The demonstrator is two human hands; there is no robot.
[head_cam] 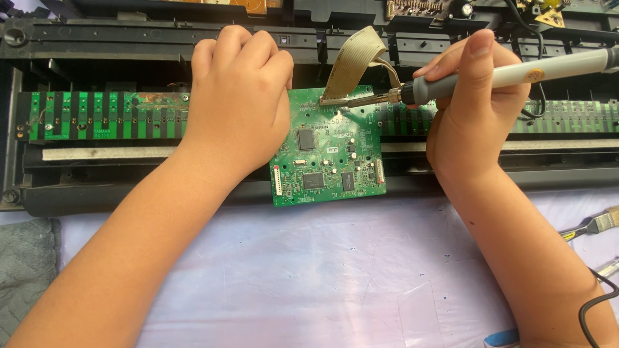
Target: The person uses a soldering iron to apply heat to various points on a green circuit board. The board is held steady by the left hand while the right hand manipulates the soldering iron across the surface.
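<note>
A pale cloth (309, 277) covers the table beneath an opened black keyboard chassis (161, 45). The right hand (477, 103) has its fingers gripping a soldering iron (516, 77) at the green circuit board (329, 148). The left hand (238, 96), fingers curled closed, rests on the board's edge, with a brush (596, 224) nearby.

Two bare forearms enter from five and seven o'clock; left hand (238, 103) and right hand (474, 106) wear no gloves, sleeves, rings or watches.
</note>
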